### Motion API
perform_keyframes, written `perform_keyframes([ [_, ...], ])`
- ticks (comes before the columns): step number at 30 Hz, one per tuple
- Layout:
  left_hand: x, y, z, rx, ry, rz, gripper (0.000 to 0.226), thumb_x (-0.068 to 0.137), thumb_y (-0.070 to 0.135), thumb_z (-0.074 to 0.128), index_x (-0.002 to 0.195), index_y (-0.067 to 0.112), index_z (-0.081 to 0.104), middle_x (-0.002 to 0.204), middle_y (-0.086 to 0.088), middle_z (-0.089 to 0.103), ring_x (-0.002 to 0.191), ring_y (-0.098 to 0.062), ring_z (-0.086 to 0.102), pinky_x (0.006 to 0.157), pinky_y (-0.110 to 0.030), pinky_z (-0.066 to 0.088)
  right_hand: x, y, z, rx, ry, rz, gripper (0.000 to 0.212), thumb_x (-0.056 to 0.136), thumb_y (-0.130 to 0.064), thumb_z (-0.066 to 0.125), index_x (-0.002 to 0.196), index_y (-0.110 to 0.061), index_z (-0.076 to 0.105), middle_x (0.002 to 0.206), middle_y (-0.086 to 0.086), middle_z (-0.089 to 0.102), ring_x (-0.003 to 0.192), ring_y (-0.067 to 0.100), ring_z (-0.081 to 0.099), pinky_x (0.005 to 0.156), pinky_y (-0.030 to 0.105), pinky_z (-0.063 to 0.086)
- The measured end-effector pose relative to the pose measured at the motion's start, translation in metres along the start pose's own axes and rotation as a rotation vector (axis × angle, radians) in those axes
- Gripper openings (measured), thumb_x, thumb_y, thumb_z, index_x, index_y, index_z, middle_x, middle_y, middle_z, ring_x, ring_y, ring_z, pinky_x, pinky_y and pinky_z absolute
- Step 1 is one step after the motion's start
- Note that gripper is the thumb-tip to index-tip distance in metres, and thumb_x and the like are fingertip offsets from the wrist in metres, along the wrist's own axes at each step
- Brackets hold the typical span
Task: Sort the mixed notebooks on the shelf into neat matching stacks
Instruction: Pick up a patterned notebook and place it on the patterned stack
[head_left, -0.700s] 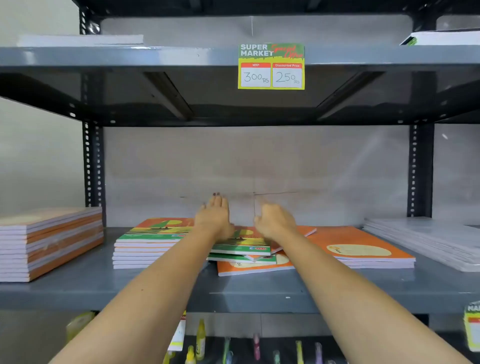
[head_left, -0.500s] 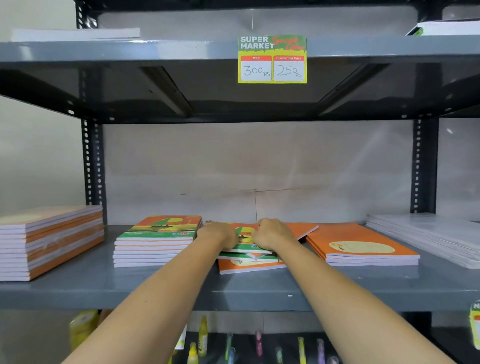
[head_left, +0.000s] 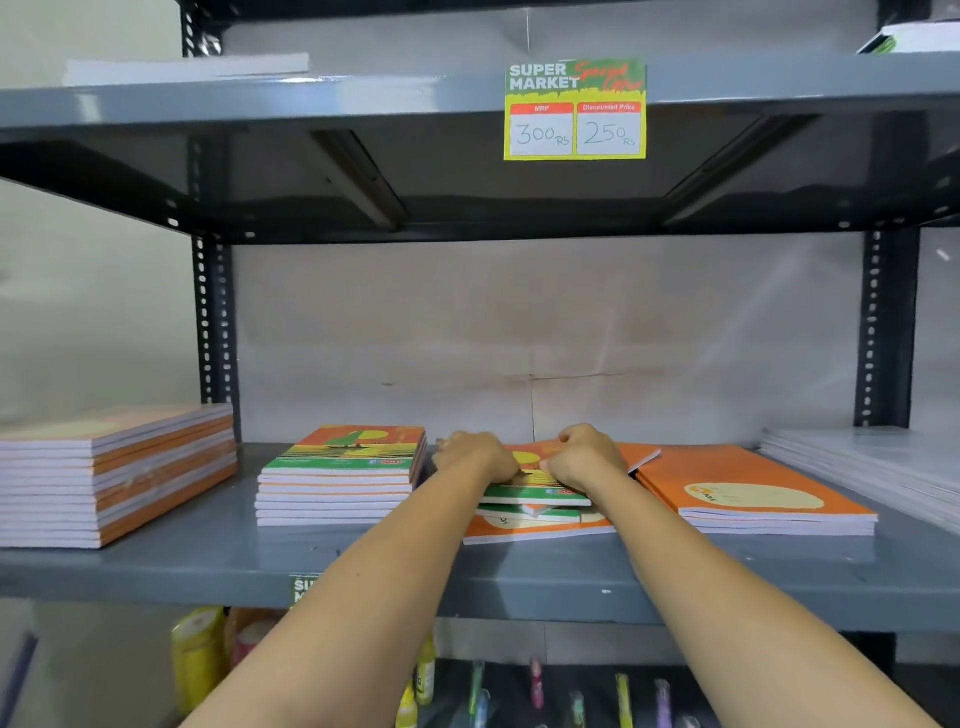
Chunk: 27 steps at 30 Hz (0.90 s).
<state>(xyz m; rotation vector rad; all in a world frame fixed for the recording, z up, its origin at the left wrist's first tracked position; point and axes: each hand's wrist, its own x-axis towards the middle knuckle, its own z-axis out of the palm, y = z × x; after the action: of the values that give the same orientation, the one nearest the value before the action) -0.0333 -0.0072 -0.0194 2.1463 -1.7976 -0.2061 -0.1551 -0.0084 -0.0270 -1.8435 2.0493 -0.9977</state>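
Hands, left (head_left: 475, 457) and right (head_left: 589, 457), clench the glossy top notebook (head_left: 535, 491) of a messy pile. Flat orange stack (head_left: 753, 493) at 3 o'clock on the metal shelf (head_left: 156, 566).

Even soft light, glare seen on upper shelf (head_left: 311, 98) edge, underside shadowed, edges bent by wide-angle, overall slightly blurry.

Mixed pile (head_left: 535, 512): at the shelf's (head_left: 156, 571) centre we see green-edged notebooks lying askew on an orange one, corners out of line.
Green stack (head_left: 340, 475): at 9 o'clock of the pile, squared, flat, green-and-orange cover up.
Orange stack (head_left: 753, 499): at 3 o'clock of the pile, low, flat, cream oval on top.
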Motion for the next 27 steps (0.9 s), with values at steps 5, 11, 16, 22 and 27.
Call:
perform_keyframes([
  [5, 0.005, -0.006, 0.006, -0.037, -0.014, 0.004, 0.064, 0.09, 0.054, 0.038, 0.138, 0.011, 0.043, 0.148, -0.015, 0.042, 0.14, -0.035, 0.032, 0.114, -0.05, 0.028, 0.0, 0.0, -0.002, 0.007, 0.011, 0.006, 0.036, 0.081, -0.018, 0.064, 0.117, -0.012, 0.061, 0.119, 0.009, 0.066, 0.107, 0.029, 0.06, 0.078, 0.03, 0.048],
  [11, 0.006, -0.001, 0.008, -0.156, 0.079, 0.063, 0.053, 0.084, 0.044, 0.057, 0.13, 0.021, 0.046, 0.134, -0.013, 0.052, 0.129, -0.033, 0.042, 0.103, -0.044, 0.042, 0.005, 0.004, -0.009, 0.359, -0.041, 0.181, 0.04, 0.075, -0.006, 0.076, 0.112, -0.005, 0.061, 0.095, 0.01, 0.066, 0.082, 0.026, 0.062, 0.066, 0.028, 0.05],
  [16, -0.005, 0.004, -0.01, -0.432, 0.341, 0.22, 0.055, 0.08, 0.033, 0.069, 0.128, 0.021, 0.047, 0.131, -0.012, 0.044, 0.119, -0.038, 0.052, 0.1, -0.046, 0.045, 0.012, 0.001, -0.011, 0.72, 0.086, 0.132, 0.069, 0.068, 0.014, 0.069, 0.129, -0.016, 0.059, 0.123, 0.011, 0.064, 0.104, 0.028, 0.064, 0.087, 0.031, 0.053],
  [22, -0.013, -0.02, -0.07, -0.495, 0.542, 0.396, 0.058, 0.081, 0.028, 0.071, 0.129, 0.002, 0.05, 0.133, -0.019, 0.043, 0.122, -0.034, 0.05, 0.102, -0.029, 0.034, 0.002, -0.055, -0.031, 0.738, 0.274, -0.094, 0.067, 0.062, -0.006, 0.081, 0.126, -0.013, 0.062, 0.13, 0.012, 0.056, 0.108, 0.026, 0.063, 0.099, 0.033, 0.05],
  [27, -0.016, -0.086, -0.143, -0.476, 0.674, 0.339, 0.076, 0.075, 0.037, 0.075, 0.136, 0.001, 0.048, 0.136, -0.018, 0.05, 0.126, -0.03, 0.047, 0.105, -0.032, 0.035, -0.014, -0.14, -0.033, 0.621, 0.264, -0.305, 0.062, 0.071, -0.015, 0.081, 0.128, -0.007, 0.059, 0.127, 0.012, 0.046, 0.109, 0.028, 0.059, 0.1, 0.032, 0.047],
])
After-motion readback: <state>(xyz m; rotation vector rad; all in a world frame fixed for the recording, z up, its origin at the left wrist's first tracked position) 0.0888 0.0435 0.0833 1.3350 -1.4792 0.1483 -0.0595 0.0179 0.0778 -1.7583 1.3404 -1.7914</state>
